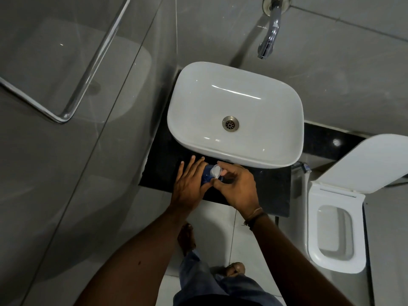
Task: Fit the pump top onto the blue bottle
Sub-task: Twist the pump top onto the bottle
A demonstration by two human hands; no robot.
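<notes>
The blue bottle (206,176) stands on the black counter (271,188) just in front of the basin, mostly hidden between my hands. My left hand (191,184) lies against its left side with the fingers stretched out flat. The white pump top (216,171) sits at the bottle's mouth, and my right hand (237,186) pinches it between thumb and fingers from the right. Whether the pump is seated on the neck cannot be told from above.
A white basin (235,113) with a metal drain sits behind the hands, under a chrome wall tap (270,29). A toilet (335,228) with raised lid stands to the right. A glass shower panel with a chrome rail (66,113) is on the left. My feet stand on the tiled floor.
</notes>
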